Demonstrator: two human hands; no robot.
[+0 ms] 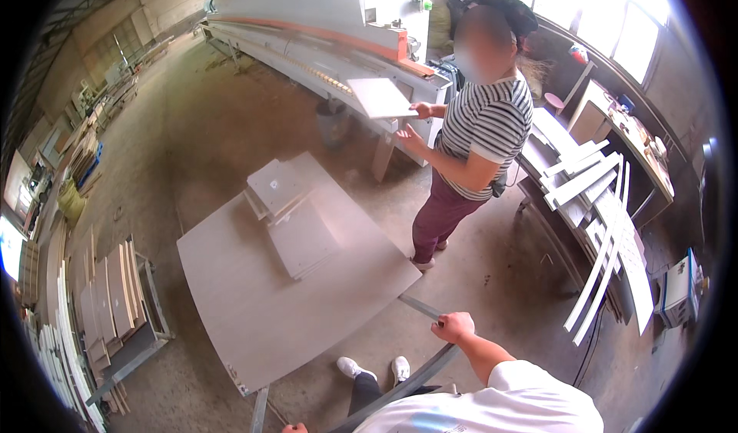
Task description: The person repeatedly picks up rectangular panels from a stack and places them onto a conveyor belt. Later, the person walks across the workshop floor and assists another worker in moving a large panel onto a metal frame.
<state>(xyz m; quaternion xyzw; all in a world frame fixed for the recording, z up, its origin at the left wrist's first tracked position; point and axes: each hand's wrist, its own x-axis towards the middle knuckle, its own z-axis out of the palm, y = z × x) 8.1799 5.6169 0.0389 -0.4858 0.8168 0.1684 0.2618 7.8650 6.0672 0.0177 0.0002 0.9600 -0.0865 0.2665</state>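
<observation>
My right hand [453,328] is closed round the grey metal handle [421,373] of a cart, at the bend where a side bar runs toward the load. Only a sliver of my left hand [294,428] shows at the lower edge, close to the other side bar [260,411]; its fingers are mostly cut off. In front of me the cart carries a large pale board [254,318]. On top of it lie two short stacks of smaller panels, a farther stack [275,185] and a nearer stack [302,242].
Right of the cart stands a person [488,118] holding a pale panel [380,98] beside a long machine [307,48]. White strips [580,179] lie on a table at the right, some jutting out. Boards [115,294] lean on a rack at the left.
</observation>
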